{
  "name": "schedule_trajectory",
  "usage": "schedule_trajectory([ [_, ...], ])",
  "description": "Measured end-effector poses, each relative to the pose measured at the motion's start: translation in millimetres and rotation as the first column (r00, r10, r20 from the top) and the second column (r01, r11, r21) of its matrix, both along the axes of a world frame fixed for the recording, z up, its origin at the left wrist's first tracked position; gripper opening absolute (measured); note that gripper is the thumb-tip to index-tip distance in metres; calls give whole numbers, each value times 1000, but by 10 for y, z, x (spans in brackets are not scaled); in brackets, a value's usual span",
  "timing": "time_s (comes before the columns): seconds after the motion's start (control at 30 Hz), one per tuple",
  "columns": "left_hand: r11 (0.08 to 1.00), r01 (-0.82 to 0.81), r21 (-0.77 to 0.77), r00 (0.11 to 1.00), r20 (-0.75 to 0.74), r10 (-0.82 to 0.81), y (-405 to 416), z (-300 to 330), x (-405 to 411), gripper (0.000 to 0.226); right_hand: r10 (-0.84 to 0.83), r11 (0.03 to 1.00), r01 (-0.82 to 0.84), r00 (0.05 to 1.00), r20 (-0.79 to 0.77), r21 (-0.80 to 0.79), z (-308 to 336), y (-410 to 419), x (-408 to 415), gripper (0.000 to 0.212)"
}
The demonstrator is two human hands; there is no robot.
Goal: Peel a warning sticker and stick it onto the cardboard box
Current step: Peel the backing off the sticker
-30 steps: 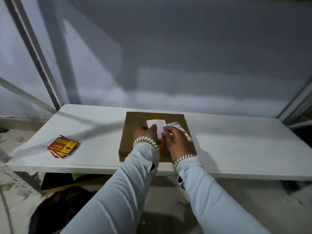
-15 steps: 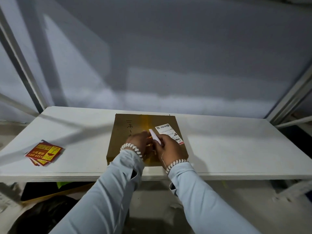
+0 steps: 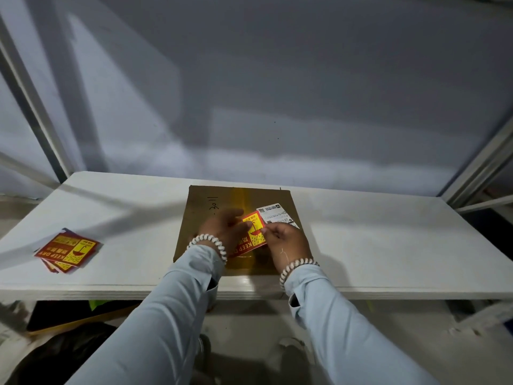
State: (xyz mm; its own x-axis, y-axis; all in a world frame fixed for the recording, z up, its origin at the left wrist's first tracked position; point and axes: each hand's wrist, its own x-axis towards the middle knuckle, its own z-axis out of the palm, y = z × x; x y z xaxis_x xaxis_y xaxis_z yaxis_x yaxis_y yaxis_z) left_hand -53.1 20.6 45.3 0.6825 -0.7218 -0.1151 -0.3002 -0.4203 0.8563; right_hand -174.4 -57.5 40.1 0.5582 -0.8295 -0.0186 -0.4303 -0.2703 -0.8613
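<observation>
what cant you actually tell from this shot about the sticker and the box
Head view only:
- Whether the warning sticker already touches the cardboard box: the left hand and right hand cover its edges.
- Whether its backing is off: the underside faces away.
- Its full wording: the left hand hides all past "KEEP".
- The print on the white shipping label: too small.
- How many stickers are in the spare pile: stacked and overlapping.

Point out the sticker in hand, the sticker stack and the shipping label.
sticker (image 3: 254,234), head view, yellow umbrella panel
sticker stack (image 3: 68,251), head view, top sheet's middle
shipping label (image 3: 274,215), head view, white face
</observation>
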Motion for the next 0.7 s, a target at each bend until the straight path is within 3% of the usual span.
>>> schedule_trajectory([
  [0.07,996,49,68,998,34,-51,-11,-13,11,25,-16,999,14,999,32,40,-15,-8,7,25],
  [0.2,997,-74,11,997,0,74,-2,-1,45,20,-151,890,45,968,201,453,-21,2,41,21],
  [0.23,994,-111,-7,994,-13,111,2,5,45,21,-148,870,16,962,229,493,-22,4,45,18],
  [0.33,981,-192,0,981,-30,192,-10,-9,42,25,4,928,-70,984,180,365,-21,10,27,10],
  [0.43,973,-230,17,968,-98,231,-24,8,31,30,112,964,-118,993,40,240,-31,25,23,18],
  [0.6,965,-260,20,907,-339,251,-6,19,30,24,43,968,-49,999,30,245,-67,-14,42,11],
  [0.63,965,-261,16,910,-331,252,-4,20,15,24,23,969,-34,998,51,245,-69,-22,46,11],
  [0.7,965,-260,32,951,-167,262,-4,37,-37,39,-13,985,1,998,68,173,-85,-32,56,9],
])
